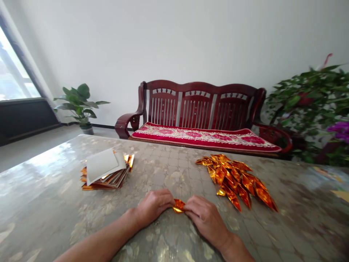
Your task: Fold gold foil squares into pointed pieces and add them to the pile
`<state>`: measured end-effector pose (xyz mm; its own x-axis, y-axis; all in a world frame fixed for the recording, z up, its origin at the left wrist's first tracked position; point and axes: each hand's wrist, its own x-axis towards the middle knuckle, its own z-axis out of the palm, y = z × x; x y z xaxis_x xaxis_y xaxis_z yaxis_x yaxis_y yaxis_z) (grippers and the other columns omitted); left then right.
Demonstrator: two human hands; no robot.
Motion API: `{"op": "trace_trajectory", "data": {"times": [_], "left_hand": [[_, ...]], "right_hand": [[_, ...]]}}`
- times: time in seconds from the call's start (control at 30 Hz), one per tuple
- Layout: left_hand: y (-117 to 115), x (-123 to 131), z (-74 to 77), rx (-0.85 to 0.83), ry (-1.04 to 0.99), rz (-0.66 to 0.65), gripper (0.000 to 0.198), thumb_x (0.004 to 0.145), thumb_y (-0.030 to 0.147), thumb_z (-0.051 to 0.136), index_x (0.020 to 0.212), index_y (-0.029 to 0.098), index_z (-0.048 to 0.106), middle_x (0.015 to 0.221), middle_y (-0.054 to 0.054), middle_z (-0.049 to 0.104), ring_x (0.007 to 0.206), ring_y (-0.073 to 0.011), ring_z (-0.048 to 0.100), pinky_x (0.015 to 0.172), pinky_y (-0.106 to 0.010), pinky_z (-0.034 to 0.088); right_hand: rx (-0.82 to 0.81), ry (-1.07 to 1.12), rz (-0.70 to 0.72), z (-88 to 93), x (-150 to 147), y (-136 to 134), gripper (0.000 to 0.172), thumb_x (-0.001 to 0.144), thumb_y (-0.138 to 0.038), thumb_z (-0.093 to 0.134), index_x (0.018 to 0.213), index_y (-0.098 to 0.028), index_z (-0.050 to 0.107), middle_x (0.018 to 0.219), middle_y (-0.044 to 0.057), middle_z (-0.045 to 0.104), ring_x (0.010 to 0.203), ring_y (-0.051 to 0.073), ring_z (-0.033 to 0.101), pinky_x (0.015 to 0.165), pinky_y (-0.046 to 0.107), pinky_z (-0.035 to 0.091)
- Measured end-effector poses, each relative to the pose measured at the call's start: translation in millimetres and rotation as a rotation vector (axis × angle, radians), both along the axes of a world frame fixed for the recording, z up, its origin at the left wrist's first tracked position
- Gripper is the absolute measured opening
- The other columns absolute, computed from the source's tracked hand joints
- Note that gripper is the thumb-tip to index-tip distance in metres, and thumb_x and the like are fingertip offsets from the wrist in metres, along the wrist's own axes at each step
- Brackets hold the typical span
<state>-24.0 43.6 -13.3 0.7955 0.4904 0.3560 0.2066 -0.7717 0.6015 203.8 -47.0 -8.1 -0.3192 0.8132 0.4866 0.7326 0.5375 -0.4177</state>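
Note:
A small piece of shiny orange-gold foil paper (pixel 179 206) is held low over the table, its ends hidden in my fingers. My left hand (pixel 155 204) pinches its left end. At the right end, my right hand (pixel 204 213) grips it between thumb and fingers. Right of my hands lies a heap of folded gold foil paper pieces (pixel 231 176) with pointed ends. To the left stands an uneven stack of foil paper sheets (pixel 106 171), pale side up on top, with gold edges showing.
The table (pixel 152 240) has a glossy patterned cover. Clear plastic with a yellowish piece (pixel 329 176) lies at its right edge. Behind stands a dark red wooden bench (pixel 196 91) with a red floral cushion (pixel 204 136). Leafy plants (pixel 81 100) flank the bench.

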Motion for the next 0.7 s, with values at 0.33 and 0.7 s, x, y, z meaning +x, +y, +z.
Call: {"op": "trace_trajectory", "data": {"times": [0.33, 0.7], "left_hand": [[-5.6, 4.1, 3.7, 0.097, -0.142, 0.085, 0.025, 0.101, 0.028, 0.046, 0.097, 0.021, 0.070, 0.095, -0.006, 0.070, 0.087, -0.0135, 0.066, 0.079, -0.022, 0.050], [-2.8, 4.1, -3.2, 0.003, -0.130, 0.053, 0.024, 0.099, 0.030, 0.050, 0.100, 0.021, 0.073, 0.095, -0.005, 0.073, 0.087, -0.0139, 0.068, 0.081, -0.023, 0.053]], "right_hand": [[0.175, 0.024, -0.032, 7.1, -3.3, -3.0, 0.023, 0.096, -0.016, 0.049, 0.104, -0.023, 0.069, 0.094, 0.006, 0.070, 0.085, 0.016, 0.066, 0.077, 0.027, 0.054], [0.012, 0.112, -0.004, 4.8, -8.9, -2.4, 0.023, 0.096, -0.016, 0.050, 0.103, -0.024, 0.071, 0.094, 0.004, 0.070, 0.086, 0.015, 0.068, 0.077, 0.024, 0.056]]}}
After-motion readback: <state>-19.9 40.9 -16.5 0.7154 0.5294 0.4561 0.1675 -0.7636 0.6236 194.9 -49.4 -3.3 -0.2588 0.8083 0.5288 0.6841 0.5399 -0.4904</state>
